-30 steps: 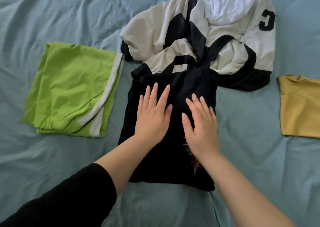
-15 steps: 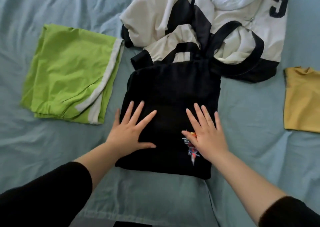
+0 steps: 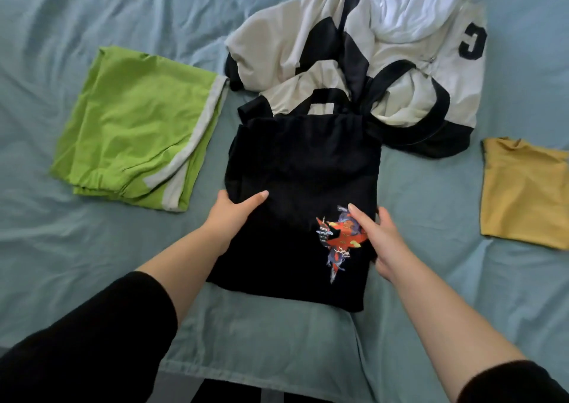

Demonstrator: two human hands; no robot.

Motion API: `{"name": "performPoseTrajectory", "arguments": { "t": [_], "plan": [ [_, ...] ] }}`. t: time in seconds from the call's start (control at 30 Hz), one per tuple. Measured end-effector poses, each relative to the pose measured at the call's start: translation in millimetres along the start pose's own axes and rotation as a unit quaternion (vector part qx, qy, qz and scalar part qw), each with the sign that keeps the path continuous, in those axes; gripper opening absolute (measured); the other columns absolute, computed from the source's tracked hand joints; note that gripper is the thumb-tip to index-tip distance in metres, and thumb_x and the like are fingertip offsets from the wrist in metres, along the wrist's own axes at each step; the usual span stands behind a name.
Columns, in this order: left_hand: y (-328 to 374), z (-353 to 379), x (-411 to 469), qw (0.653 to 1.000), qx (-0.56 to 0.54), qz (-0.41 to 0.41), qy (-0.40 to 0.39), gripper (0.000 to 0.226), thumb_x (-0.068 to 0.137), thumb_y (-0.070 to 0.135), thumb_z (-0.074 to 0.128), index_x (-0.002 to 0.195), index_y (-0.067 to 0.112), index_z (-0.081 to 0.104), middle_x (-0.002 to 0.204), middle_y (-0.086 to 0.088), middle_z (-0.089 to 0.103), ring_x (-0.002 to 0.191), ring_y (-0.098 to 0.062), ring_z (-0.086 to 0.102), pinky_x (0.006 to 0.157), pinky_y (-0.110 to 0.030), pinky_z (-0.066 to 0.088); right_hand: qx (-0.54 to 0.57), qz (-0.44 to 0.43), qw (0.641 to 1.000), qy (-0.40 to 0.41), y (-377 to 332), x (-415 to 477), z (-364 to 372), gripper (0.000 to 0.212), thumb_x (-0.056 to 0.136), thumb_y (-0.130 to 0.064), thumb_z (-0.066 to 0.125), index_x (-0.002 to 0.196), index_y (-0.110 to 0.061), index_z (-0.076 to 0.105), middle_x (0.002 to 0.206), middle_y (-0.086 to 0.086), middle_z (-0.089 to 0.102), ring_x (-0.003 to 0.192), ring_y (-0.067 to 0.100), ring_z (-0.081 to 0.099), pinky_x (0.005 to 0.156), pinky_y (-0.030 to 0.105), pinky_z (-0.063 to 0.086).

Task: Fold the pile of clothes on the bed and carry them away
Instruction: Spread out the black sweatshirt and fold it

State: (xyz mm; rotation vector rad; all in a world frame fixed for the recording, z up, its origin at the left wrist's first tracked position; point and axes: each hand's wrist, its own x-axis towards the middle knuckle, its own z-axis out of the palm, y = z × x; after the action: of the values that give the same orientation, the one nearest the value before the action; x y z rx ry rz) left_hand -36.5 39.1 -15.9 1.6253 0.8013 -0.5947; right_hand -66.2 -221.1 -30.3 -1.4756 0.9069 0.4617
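Folded black tee [image 3: 295,171] lies on the sheet [image 3: 277,341] near the bed edge, right in front of the person. L hand [image 3: 234,214] grips its left side, thumb on top, other fingers tucked under & out of sight. R hand [image 3: 381,239] holds the right side by the print [image 3: 338,239], thumb over the fabric, fingers wrapped at the edge. Prob a lift step, taking the tee off to a spot w/ the done pieces. To do it well: slide both hands further under so the layers ride flat, keep the grip even L/R so the fold doesn't sag or open mid-way, and lift straight up b4 shifting, b/c the tee's far edge meets the jacket [image 3: 277,48] & could drag it. Green piece [image 3: 135,125] on the left & yellow piece [image 3: 523,193] on the right lie folded, apart from the tee. Can't tell: how many layers the tee has, what's under it, whether its far edge sits over or under the jacket's black trim. Yellow piece is cut off at the right. White top [image 3: 409,11] on the jacket is cut off at the top, and the jacket is too crumpled to read its shape.
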Motion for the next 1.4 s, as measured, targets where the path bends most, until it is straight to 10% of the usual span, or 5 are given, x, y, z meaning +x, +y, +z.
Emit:
{"name": "performPoseTrajectory", "arguments": {
  "t": [0.73, 0.93, 1.17, 1.27, 1.4],
  "plan": [
    [163, -246, 9, 0.992, -0.038, 0.115, -0.028, 0.040, 0.088, 0.027, 0.070, 0.127, 0.024, 0.058, 0.109, -0.003, 0.073, 0.092, -0.021, 0.072, 0.077, -0.032, 0.058, 0.130, -0.083, 0.976, -0.151, -145, -76, 236, 0.039, 0.077, -0.037, 0.077, 0.112, -0.029, 0.061, 0.103, 0.003, 0.075, 0.088, 0.021, 0.073, 0.069, 0.038, 0.060],
    [61, -270, 66, 0.957, 0.272, 0.012, 0.102, 0.090, 0.091, 0.059, 0.051, 0.155, 0.029, -0.005, 0.155, -0.016, 0.026, 0.138, -0.036, 0.034, 0.113, -0.044, 0.030, -0.102, -0.055, 0.978, -0.175, -72, -42, 295, 0.087, 0.091, -0.047, 0.060, 0.152, -0.039, -0.001, 0.149, -0.010, 0.040, 0.127, 0.016, 0.048, 0.108, 0.040, 0.037],
    [41, -270, 75, 0.859, 0.457, 0.105, 0.206, 0.069, 0.093, 0.062, 0.043, 0.151, 0.045, 0.009, 0.135, -0.009, 0.043, 0.106, -0.031, 0.056, 0.082, -0.041, 0.047, -0.157, -0.173, 0.970, -0.069, -22, -53, 300, 0.074, 0.099, -0.028, 0.050, 0.149, -0.048, -0.001, 0.157, -0.017, 0.023, 0.141, 0.011, 0.030, 0.107, 0.022, 0.024],
    [48, -251, 70, 0.850, 0.481, -0.002, 0.214, 0.074, 0.097, 0.051, 0.043, 0.154, 0.036, -0.002, 0.158, -0.012, 0.018, 0.141, -0.033, 0.027, 0.110, -0.051, 0.027, -0.221, -0.130, 0.960, -0.113, -20, -45, 295, 0.077, 0.099, -0.030, 0.050, 0.151, -0.043, -0.005, 0.157, -0.009, 0.026, 0.140, 0.021, 0.036, 0.113, 0.032, 0.030],
    [54, -177, 45, 0.828, 0.473, 0.206, 0.221, 0.092, 0.089, 0.028, 0.054, 0.154, 0.030, -0.011, 0.162, -0.010, -0.010, 0.149, -0.027, -0.009, 0.119, -0.047, 0.001, -0.225, -0.116, 0.962, -0.098, -27, -37, 258, 0.057, 0.094, -0.033, 0.059, 0.146, -0.022, 0.037, 0.136, 0.003, 0.054, 0.126, 0.020, 0.051, 0.108, 0.034, 0.039]
  ]
}}
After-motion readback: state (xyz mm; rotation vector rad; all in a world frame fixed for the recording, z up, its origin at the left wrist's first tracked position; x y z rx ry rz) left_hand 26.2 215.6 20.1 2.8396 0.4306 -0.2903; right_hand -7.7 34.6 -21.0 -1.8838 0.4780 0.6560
